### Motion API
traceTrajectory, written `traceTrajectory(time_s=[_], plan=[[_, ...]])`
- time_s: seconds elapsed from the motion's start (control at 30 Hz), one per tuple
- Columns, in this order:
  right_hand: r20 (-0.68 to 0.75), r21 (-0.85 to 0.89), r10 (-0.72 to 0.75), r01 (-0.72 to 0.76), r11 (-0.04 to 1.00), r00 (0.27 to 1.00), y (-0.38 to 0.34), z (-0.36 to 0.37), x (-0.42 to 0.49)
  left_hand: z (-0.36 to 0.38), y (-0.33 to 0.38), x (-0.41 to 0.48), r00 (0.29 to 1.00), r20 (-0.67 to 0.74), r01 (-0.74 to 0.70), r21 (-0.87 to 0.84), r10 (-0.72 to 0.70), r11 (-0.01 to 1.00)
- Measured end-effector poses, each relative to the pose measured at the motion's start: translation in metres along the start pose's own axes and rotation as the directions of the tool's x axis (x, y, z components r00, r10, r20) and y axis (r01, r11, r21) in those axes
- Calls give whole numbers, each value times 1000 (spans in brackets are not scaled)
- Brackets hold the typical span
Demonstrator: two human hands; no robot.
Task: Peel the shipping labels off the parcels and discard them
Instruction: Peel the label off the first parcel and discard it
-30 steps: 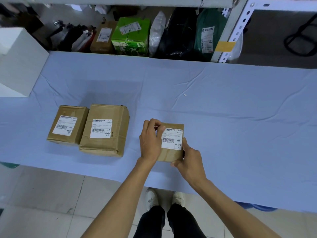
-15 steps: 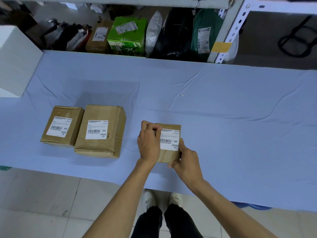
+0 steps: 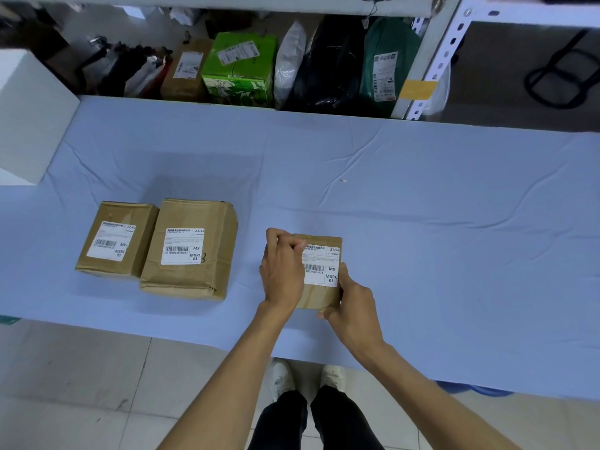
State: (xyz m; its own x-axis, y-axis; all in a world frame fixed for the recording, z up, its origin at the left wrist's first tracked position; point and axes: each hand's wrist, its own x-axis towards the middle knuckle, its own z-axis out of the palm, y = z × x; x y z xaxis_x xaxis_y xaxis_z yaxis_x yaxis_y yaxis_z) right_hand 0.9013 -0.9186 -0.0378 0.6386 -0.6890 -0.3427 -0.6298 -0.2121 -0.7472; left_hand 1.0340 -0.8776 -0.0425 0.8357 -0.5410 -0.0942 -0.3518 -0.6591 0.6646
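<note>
2 bare forearms point(image 3: 233, 378), plain black trousers point(image 3: 337, 420) and 2 white shoes point(image 3: 281, 375)

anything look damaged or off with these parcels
The biggest parcel, the middle one, looks battered: its brown wrap is creased and its near edge crumpled. The small parcel being held and the left parcel look only lightly wrinkled. Nothing spilled.

Cloth point(image 3: 454, 238) lies open right of and beyond the near parcel point(image 3: 315, 297), while the large parcel point(image 3: 191, 277), small parcel point(image 3: 130, 212) and white box point(image 3: 29, 125) block the left.
</note>
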Motion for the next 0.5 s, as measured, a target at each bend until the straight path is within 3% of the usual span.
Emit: traceTrajectory(time_s=[0.5], plan=[[0,-22,13,-13,1000,1000,2,2,2,-1,-8,1,997,64,-28,-82,33,996]])
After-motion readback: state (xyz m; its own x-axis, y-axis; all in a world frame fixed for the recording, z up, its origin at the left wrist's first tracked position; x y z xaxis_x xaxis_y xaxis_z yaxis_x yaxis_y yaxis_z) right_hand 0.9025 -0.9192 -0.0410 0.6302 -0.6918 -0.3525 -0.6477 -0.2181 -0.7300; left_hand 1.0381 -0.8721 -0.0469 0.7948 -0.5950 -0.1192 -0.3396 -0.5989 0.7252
